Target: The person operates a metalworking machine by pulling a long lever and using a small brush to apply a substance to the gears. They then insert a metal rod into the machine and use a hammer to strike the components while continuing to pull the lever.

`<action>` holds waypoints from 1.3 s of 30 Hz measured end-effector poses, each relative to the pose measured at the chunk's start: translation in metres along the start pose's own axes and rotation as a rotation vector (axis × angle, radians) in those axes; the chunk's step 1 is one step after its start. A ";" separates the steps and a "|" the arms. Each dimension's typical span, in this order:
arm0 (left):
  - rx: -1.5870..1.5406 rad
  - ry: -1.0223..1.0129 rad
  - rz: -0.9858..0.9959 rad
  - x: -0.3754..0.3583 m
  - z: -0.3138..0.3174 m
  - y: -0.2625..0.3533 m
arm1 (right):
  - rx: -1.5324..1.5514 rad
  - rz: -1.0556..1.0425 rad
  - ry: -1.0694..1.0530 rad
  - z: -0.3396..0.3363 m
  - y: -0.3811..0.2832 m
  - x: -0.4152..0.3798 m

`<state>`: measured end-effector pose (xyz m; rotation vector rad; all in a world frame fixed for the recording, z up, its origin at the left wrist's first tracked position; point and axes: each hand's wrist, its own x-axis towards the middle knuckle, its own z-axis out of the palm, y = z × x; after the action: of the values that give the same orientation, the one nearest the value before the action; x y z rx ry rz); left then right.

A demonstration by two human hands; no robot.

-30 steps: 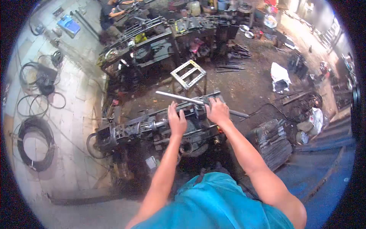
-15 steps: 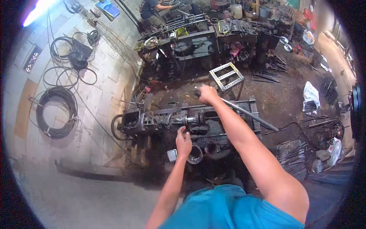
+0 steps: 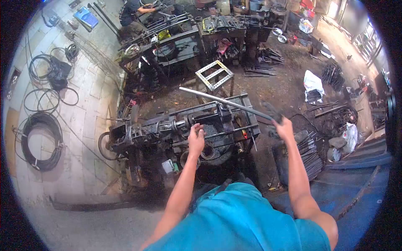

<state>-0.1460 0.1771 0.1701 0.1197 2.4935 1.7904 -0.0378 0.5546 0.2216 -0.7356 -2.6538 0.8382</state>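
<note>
A long grey metal rod (image 3: pixel 226 101) lies slanted above the right part of a dark, greasy machine (image 3: pixel 161 127). My right hand (image 3: pixel 285 129) is closed around the rod's lower right end, beside a dark blurred shape that I cannot make out. Close to the machine's shiny round spindle (image 3: pixel 180 124) is my left hand (image 3: pixel 196 141), its fingers loosely curled and apart with nothing visible between them. Round containers (image 3: pixel 209 151) sit just below and to the right of that hand.
Behind the machine stands a perforated metal stool (image 3: pixel 214 75). Farther back are a cluttered workbench (image 3: pixel 222 26) and a person (image 3: pixel 133 10) at another machine. Coiled cable (image 3: pixel 42 141) lies at left; bundled rods (image 3: pixel 309 157) and a white sack (image 3: pixel 313 85) are at right.
The view has shifted right. My right hand has moved right and down, from near the rod's upper end to its lower right end. The rod now extends farther left across the machine. My left hand stays near the spindle.
</note>
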 end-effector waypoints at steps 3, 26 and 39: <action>-0.404 0.143 -0.212 -0.026 -0.013 -0.003 | 0.398 0.424 0.181 0.031 0.077 -0.047; 0.639 0.689 -0.637 -0.073 -0.200 -0.129 | 0.658 -0.243 -1.018 0.155 -0.226 -0.127; 0.827 0.211 -0.559 -0.075 -0.144 -0.143 | -0.449 -0.182 -0.210 0.042 -0.059 0.021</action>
<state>-0.0892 -0.0118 0.0809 -0.6787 2.8336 0.5413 -0.0941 0.5047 0.2252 -0.5071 -3.0846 0.2844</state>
